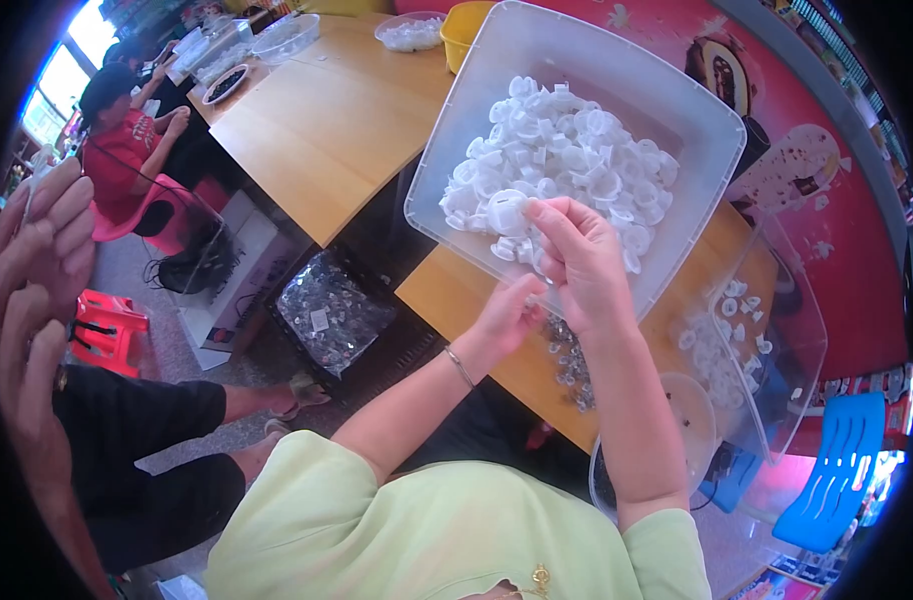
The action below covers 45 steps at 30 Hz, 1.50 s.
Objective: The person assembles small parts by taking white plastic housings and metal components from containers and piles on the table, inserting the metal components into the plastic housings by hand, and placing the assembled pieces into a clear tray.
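My right hand point(584, 250) pinches a round white plastic cap with a slot point(507, 213) between thumb and fingertips. It is held over a large translucent tub point(697, 120), in which many similar white plastic caps point(577, 150) lie heaped. Just below and left of it, my left hand point(509, 318) is closed by the tub's near edge, with its thumb and fingers drawn together. Whatever those fingers may hold is too small or hidden to make out. Small shiny clear or metallic pieces point(572, 372) are scattered on the table beneath my right wrist.
More white pieces lie by a clear bin point(822, 340) at the right. A round container point(699, 400) sits beside my right forearm. A bag of shiny parts point(332, 310) rests lower left of the wooden table point(322, 130). Another person's hand point(42, 240) rises at far left; a person in red point(127, 150) sits beyond.
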{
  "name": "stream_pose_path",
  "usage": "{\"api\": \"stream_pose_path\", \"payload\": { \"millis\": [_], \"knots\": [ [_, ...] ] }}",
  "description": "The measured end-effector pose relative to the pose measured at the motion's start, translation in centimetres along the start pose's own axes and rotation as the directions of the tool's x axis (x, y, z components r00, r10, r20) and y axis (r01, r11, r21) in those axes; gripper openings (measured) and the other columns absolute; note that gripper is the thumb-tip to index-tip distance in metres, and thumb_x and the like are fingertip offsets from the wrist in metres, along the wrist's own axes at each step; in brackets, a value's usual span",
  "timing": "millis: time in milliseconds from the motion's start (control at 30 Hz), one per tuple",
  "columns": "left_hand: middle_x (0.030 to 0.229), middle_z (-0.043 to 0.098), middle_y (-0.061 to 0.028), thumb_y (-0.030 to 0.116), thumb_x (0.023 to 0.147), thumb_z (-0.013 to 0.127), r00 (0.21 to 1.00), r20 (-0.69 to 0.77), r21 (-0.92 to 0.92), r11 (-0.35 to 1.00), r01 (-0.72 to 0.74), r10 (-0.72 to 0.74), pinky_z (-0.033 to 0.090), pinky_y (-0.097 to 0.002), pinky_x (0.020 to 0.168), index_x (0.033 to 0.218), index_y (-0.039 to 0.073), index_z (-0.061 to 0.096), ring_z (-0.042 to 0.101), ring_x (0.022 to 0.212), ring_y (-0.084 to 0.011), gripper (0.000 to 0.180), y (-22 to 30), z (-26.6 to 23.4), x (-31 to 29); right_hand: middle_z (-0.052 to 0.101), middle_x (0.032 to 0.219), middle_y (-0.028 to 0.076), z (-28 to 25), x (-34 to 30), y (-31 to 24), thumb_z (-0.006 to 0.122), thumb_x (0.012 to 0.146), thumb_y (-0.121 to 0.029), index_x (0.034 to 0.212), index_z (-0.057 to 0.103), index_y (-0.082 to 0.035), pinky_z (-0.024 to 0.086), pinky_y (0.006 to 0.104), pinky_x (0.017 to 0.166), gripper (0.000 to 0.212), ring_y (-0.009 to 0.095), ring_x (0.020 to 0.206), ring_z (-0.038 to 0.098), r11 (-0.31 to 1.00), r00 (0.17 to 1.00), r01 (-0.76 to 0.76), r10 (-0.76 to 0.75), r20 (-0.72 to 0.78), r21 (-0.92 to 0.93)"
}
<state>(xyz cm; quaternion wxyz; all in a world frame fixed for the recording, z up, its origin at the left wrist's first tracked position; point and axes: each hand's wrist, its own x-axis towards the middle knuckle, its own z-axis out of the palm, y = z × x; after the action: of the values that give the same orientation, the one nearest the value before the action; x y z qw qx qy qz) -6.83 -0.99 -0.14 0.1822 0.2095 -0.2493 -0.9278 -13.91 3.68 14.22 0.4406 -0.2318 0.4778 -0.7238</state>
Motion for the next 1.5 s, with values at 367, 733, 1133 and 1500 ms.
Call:
{"api": "stream_pose_path", "payload": {
  "millis": [367,733,1133,1500],
  "knots": [
    [0.099,0.051,0.0028,0.018,0.085,0.054,0.999,0.023,0.029,0.999,-0.037,0.036,0.041,-0.0242,0.07,0.111,0.016,0.047,0.049,0.086,-0.0071,0.027,-0.7,-0.4,0.8,0.053,0.071,-0.005,0.6,-0.5,0.2,0.068,0.08,-0.017,0.08,0.064,-0.002,0.029,0.0172,0.054,0.015,0.001,0.063,0.039,0.999,0.999,0.046,-0.046,0.025,-0.004],
    [0.094,0.052,0.006,0.02,0.085,0.054,1.0,-0.003,0.063,0.998,-0.016,0.016,0.039,-0.0189,0.06,0.112,0.018,0.051,0.049,0.077,-0.0036,0.027,-0.1,1.1,-0.1,0.048,0.066,-0.008,1.4,-0.8,0.5,0.066,0.083,-0.014,0.081,0.061,-0.005,0.023,0.0148,0.046,0.01,-0.002,0.053,0.032,0.995,0.995,0.097,-0.097,-0.036,-0.01],
    [0.099,0.055,0.0029,0.026,0.091,0.05,0.997,0.058,0.01,0.998,-0.055,0.054,0.046,-0.0219,0.064,0.12,0.012,0.047,0.055,0.083,-0.0062,0.032,-0.3,1.0,0.3,0.053,0.072,-0.004,0.2,-0.8,1.7,0.065,0.083,-0.013,0.078,0.057,-0.003,0.033,0.0169,0.057,0.013,0.001,0.065,0.042,0.995,0.994,0.1,-0.101,-0.04,-0.017],
    [0.09,0.053,0.0039,0.009,0.081,0.048,0.999,-0.025,0.03,0.999,-0.019,0.02,0.037,-0.0176,0.055,0.106,0.012,0.052,0.048,0.071,-0.003,0.026,0.3,1.1,0.2,0.044,0.064,-0.007,-3.1,0.0,2.2,0.064,0.082,-0.013,0.082,0.057,-0.002,0.031,0.0182,0.051,0.013,0.001,0.058,0.038,0.818,0.95,0.14,-0.269,-0.156,-0.558]
  ]
}}
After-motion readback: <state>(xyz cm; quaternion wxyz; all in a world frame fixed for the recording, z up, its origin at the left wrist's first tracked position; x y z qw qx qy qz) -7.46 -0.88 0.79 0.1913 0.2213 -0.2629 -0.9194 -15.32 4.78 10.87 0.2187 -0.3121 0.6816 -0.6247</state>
